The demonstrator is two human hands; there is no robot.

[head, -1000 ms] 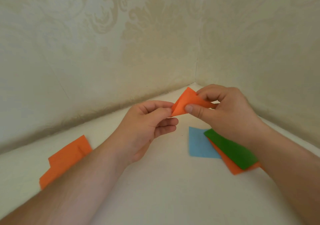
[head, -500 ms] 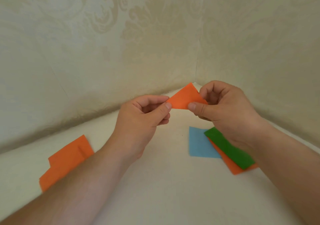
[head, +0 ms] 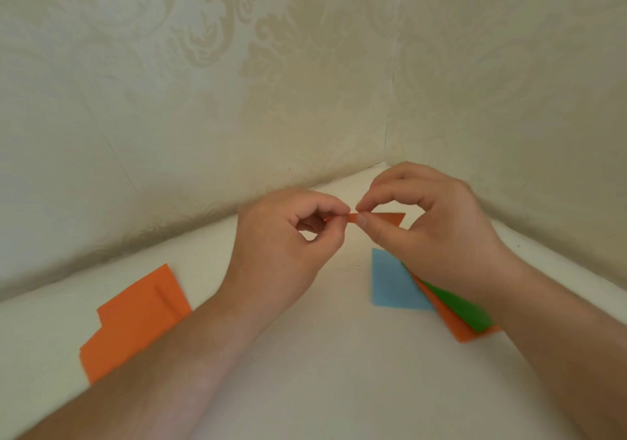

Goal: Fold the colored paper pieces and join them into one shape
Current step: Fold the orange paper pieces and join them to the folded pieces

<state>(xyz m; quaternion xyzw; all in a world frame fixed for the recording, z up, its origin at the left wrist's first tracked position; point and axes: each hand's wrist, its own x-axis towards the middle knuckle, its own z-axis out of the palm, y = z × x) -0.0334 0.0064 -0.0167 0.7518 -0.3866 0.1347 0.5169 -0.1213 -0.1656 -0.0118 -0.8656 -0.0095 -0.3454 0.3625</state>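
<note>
A small folded orange paper piece (head: 390, 218) hangs above the white surface, seen almost edge-on, with its pointed end toward the right. My left hand (head: 291, 242) pinches its left tip between thumb and forefinger. Just beside it, my right hand (head: 424, 225) pinches the same piece near its left end, fingers arched over the rest. On the surface under my right wrist lie a blue sheet (head: 390, 283), a green piece (head: 464, 310) and an orange piece (head: 454, 326), overlapping. A larger folded orange paper (head: 135, 321) lies at the left.
The white tabletop (head: 322, 354) runs into a corner formed by two patterned beige walls (head: 237, 100), close behind my hands. Both forearms reach in from the lower edge of the view.
The small orange piece has turned from showing its flat face to lying nearly edge-on. Both hands have come closer together, with the pinching fingertips now almost touching.
</note>
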